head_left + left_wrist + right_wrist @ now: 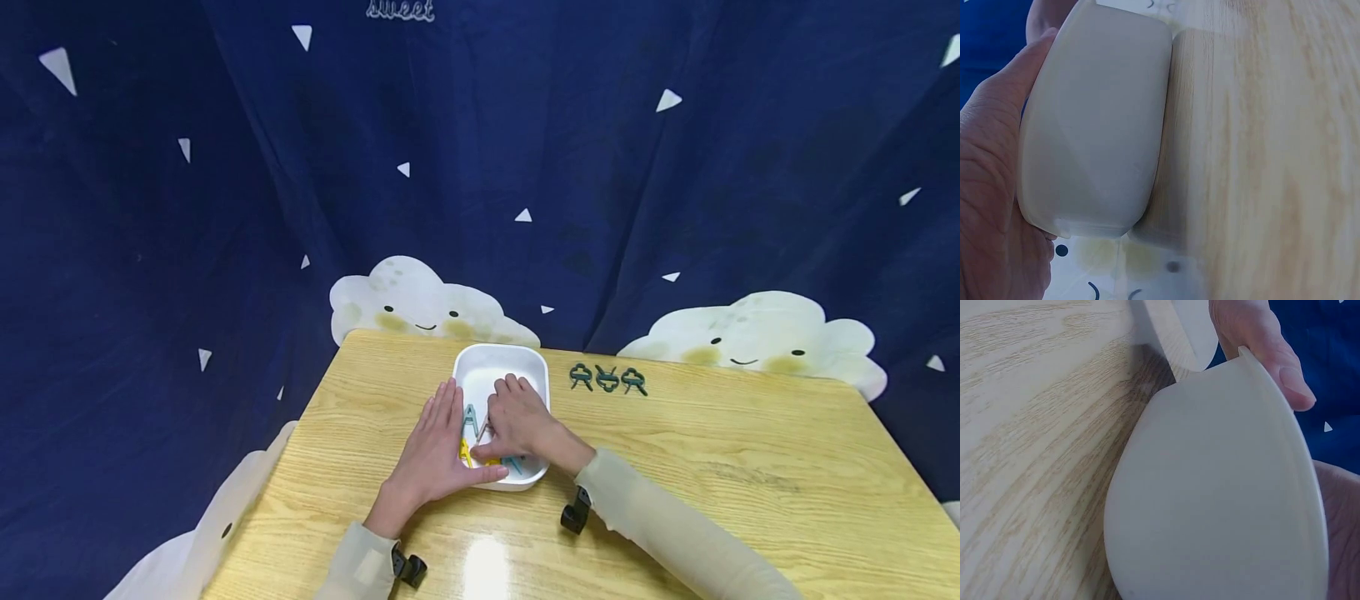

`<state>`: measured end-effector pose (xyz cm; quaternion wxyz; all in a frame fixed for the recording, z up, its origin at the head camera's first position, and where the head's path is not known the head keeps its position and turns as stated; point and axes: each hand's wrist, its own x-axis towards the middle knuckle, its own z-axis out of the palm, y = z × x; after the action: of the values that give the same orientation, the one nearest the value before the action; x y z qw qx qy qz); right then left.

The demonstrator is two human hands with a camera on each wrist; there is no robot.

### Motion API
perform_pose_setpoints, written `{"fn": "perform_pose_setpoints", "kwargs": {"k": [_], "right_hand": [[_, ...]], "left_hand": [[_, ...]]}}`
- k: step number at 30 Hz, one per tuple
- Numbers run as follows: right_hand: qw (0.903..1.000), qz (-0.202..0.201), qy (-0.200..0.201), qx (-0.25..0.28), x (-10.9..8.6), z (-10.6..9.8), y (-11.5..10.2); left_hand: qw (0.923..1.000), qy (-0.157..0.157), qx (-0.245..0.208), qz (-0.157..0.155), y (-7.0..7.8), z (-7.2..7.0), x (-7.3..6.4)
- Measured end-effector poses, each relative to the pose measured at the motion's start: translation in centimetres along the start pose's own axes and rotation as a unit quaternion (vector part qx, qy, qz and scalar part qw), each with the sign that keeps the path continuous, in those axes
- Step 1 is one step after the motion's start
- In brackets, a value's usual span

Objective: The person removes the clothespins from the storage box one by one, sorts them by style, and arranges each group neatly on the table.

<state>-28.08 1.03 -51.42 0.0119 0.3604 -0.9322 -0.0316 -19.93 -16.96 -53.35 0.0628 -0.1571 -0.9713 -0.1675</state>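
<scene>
A white tub stands on the table with several small A-shaped plastic clips in it. My left hand lies along its left and near rim, fingers straight and thumb stretched over the near edge. My right hand reaches inside with curled fingers, covering part of the contents. Close to its thumb and index finger is a pale greyish clip; I cannot tell whether they pinch it. A grey-green clip and a yellow clip lie by the left wall, a blue clip near the front.
Three dark green clips stand in a row on the table right of the tub, the middle clip turned the other way. The wooden table ends at a dark blue curtain printed with clouds.
</scene>
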Motion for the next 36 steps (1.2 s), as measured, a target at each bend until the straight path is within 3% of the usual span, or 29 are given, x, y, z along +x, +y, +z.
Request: {"fn": "perform_pose_setpoints", "kwargs": {"k": [17,26,36], "right_hand": [[0.9995,-0.014,-0.006,0.027,0.2,0.3,0.8],[0.9986,-0.026,0.03,0.036,0.3,0.4,1.4],[0.9973,-0.009,0.061,0.039,-0.1,-0.8,2.5]], "left_hand": [[0.9999,-0.007,-0.006,-0.008,0.1,-0.1,0.0],[1.0,-0.002,-0.006,-0.004,0.1,-0.1,-0.1],[1.0,0.001,-0.007,-0.002,0.0,0.0,-0.1]]}}
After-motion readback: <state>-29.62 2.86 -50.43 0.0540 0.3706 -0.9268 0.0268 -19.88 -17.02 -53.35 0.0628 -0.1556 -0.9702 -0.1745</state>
